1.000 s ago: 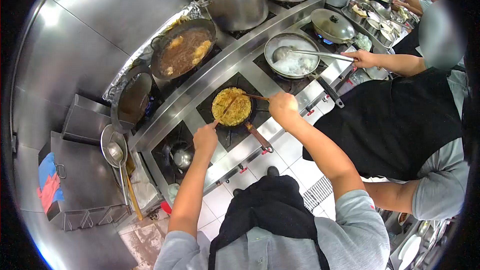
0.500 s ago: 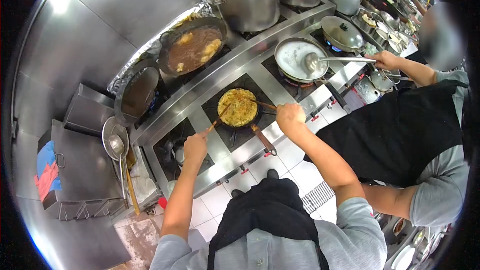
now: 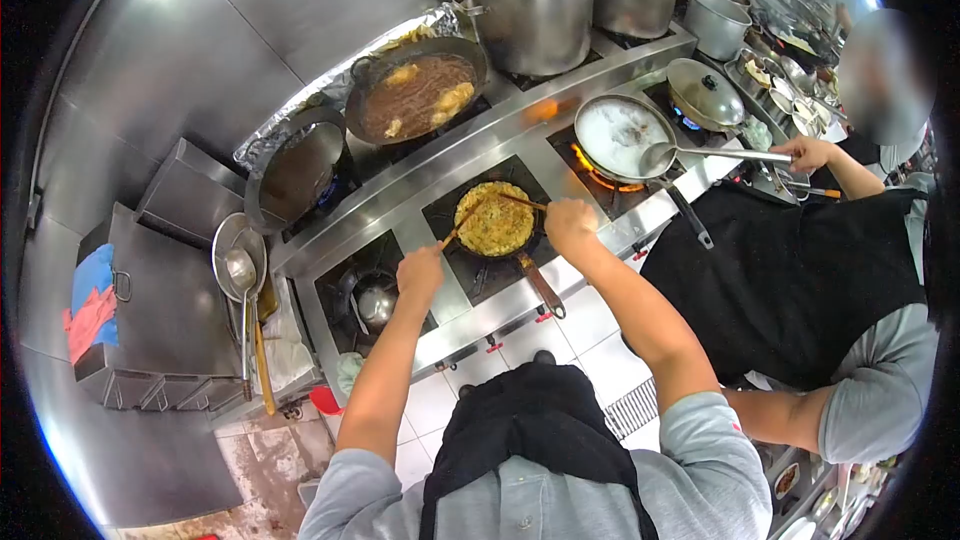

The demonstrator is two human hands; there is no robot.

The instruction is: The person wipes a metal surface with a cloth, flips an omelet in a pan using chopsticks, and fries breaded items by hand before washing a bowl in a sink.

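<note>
A round, yellow-brown pancake-like food (image 3: 496, 224) fills a small pan (image 3: 541, 285) on the middle front burner, the pan's handle pointing toward me. My left hand (image 3: 420, 270) is closed around a thin brown stick (image 3: 455, 231), whose tip reaches the food from the left. Closed on a second stick (image 3: 523, 202), my right hand (image 3: 572, 224) is at the food's right side. Both sticks slant inward over the food.
A co-worker's hand (image 3: 808, 155) holds a ladle (image 3: 658, 159) over a pan of white liquid (image 3: 618, 135), with flames beneath. Behind are a wok of brown liquid (image 3: 415, 95) and large pots (image 3: 530, 25). Ladles rest at left.
The view has shifted, so the stove appears farther right. My hands have moved slightly against the pan, and the stick tips are closer together. Flames now show under the co-worker's pan.
</note>
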